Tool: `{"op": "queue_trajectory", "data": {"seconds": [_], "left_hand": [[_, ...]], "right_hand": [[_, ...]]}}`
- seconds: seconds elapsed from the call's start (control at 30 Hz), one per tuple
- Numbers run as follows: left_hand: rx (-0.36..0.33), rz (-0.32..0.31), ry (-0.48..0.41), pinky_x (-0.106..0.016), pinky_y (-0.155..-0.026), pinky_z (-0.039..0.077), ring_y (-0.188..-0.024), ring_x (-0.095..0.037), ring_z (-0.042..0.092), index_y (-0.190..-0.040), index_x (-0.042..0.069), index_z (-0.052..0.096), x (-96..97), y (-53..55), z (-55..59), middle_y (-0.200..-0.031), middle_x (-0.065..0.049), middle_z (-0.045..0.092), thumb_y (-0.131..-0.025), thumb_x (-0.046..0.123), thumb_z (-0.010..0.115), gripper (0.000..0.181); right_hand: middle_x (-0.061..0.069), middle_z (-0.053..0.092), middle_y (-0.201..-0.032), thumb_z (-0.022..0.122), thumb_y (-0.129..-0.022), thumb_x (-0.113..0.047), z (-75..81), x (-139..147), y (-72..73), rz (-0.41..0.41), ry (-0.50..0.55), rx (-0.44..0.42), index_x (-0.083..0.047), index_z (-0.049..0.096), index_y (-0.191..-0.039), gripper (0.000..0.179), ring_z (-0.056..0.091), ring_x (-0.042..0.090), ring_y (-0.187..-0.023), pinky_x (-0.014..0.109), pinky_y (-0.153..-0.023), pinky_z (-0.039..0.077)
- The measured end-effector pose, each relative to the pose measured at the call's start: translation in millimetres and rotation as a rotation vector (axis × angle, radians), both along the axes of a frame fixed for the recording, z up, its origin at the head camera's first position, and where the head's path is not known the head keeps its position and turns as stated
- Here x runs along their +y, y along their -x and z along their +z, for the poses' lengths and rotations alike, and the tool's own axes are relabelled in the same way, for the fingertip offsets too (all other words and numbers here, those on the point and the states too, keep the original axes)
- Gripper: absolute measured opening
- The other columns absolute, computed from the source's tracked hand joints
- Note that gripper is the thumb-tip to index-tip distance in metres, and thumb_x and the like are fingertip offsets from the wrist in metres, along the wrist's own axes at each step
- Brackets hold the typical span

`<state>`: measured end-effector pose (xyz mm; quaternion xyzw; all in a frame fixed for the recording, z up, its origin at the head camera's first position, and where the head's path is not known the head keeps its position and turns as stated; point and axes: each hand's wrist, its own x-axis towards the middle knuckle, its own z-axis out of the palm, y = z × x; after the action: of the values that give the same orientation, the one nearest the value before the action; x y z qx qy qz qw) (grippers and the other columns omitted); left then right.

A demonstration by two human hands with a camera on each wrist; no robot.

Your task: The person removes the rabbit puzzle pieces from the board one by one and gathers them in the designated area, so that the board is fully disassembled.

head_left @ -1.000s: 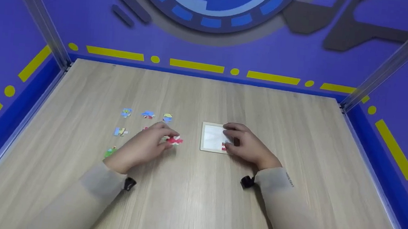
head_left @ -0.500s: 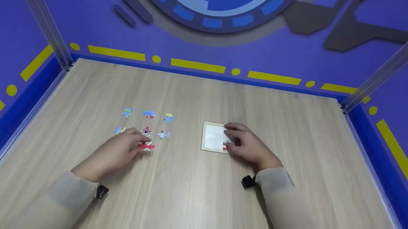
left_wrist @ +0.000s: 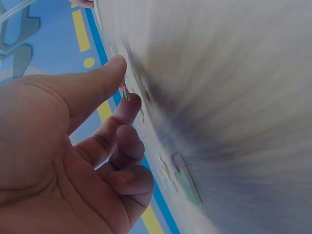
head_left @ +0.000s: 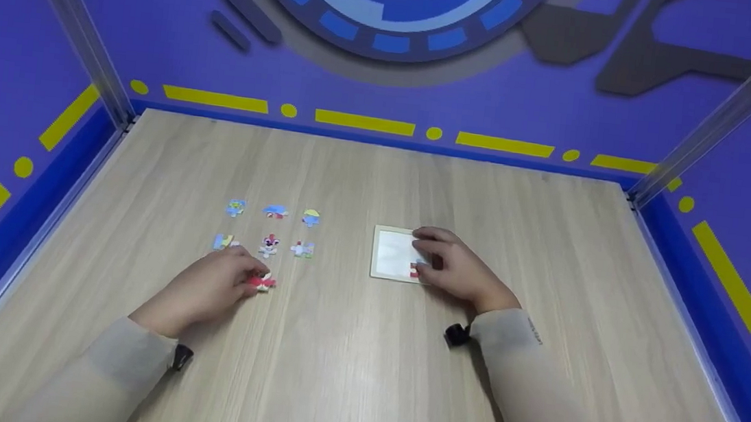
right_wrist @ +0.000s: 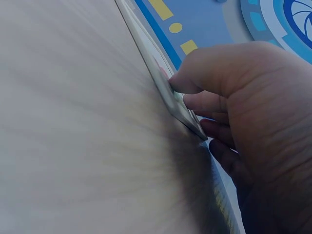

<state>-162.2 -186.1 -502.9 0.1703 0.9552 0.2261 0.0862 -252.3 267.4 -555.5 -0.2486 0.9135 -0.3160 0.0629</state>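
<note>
My left hand (head_left: 206, 291) pinches a red and white jigsaw piece (head_left: 263, 283) between thumb and fingertip, low over the table; in the left wrist view only a thin edge of that piece (left_wrist: 126, 91) shows. My right hand (head_left: 458, 271) grips the right side of a shallow white puzzle tray (head_left: 393, 253). In the right wrist view the thumb reaches inside the tray's rim (right_wrist: 151, 66), and other fingers meet its outer edge. A red and white piece (head_left: 414, 270) lies in the tray near the thumb, partly hidden by the hand.
Loose jigsaw pieces lie in rows left of the tray, including a red-faced piece (head_left: 269, 245), a blue-green one (head_left: 235, 208) and a yellow-blue one (head_left: 311, 217). A greenish piece (left_wrist: 187, 183) lies under the left hand. Purple walls (head_left: 386, 95) bound the wooden table.
My left hand has moved left and nearer to me with the red piece, from beside the tray to just below the loose pieces. The right hand has stayed on the tray.
</note>
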Motion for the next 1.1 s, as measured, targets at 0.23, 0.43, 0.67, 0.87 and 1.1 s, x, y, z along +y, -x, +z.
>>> {"op": "queue_trajectory", "data": {"seconds": [0.23,0.43,0.67,0.87,1.1], "left_hand": [[-0.008,-0.012,-0.002,-0.049,-0.099,0.058,-0.109,-0.024,0.067,-0.13,0.007,0.083,-2.5,-2.1,1.2,-0.12,-0.006,0.074,-0.105,0.008,0.078,0.025],[-0.034,-0.014,0.01,-0.046,-0.097,0.058,-0.108,-0.023,0.066,-0.131,0.008,0.083,-2.7,-4.6,3.2,-0.121,-0.006,0.072,-0.104,0.007,0.08,0.027],[-0.036,-0.013,0.016,-0.047,-0.099,0.06,-0.108,-0.022,0.067,-0.133,0.007,0.082,-1.8,-6.0,3.0,-0.122,-0.006,0.072,-0.104,0.006,0.08,0.029],[-0.047,0.003,0.018,-0.05,-0.102,0.06,-0.111,-0.025,0.069,-0.135,0.007,0.08,-0.5,-7.3,2.1,-0.125,-0.008,0.072,-0.105,0.006,0.078,0.03],[-0.05,0.026,0.01,-0.051,-0.102,0.06,-0.11,-0.024,0.069,-0.135,0.008,0.08,0.9,-9.4,2.7,-0.126,-0.008,0.072,-0.107,0.009,0.077,0.029]], "right_hand": [[0.011,0.056,-0.171,0.075,-0.105,-0.027,-1.4,-0.2,0.6,0.004,0.013,0.006,-0.003,0.068,-0.154,0.055,0.049,0.037,-0.164,0.056,-0.135,0.041],[0.011,0.056,-0.171,0.075,-0.105,-0.027,-2.4,-0.2,0.4,-0.002,0.008,0.01,-0.002,0.069,-0.154,0.055,0.049,0.037,-0.163,0.057,-0.135,0.041],[0.013,0.056,-0.17,0.076,-0.105,-0.025,-2.7,-0.4,0.9,0.0,0.005,0.014,-0.001,0.069,-0.153,0.055,0.049,0.038,-0.163,0.056,-0.136,0.04],[0.013,0.056,-0.17,0.076,-0.105,-0.025,-3.3,-0.2,0.9,0.005,-0.005,0.019,-0.001,0.068,-0.154,0.055,0.049,0.038,-0.163,0.056,-0.136,0.04],[0.013,0.056,-0.17,0.076,-0.105,-0.026,-2.9,0.5,1.6,0.013,0.002,0.02,-0.002,0.069,-0.153,0.055,0.049,0.038,-0.164,0.055,-0.136,0.04]]}}
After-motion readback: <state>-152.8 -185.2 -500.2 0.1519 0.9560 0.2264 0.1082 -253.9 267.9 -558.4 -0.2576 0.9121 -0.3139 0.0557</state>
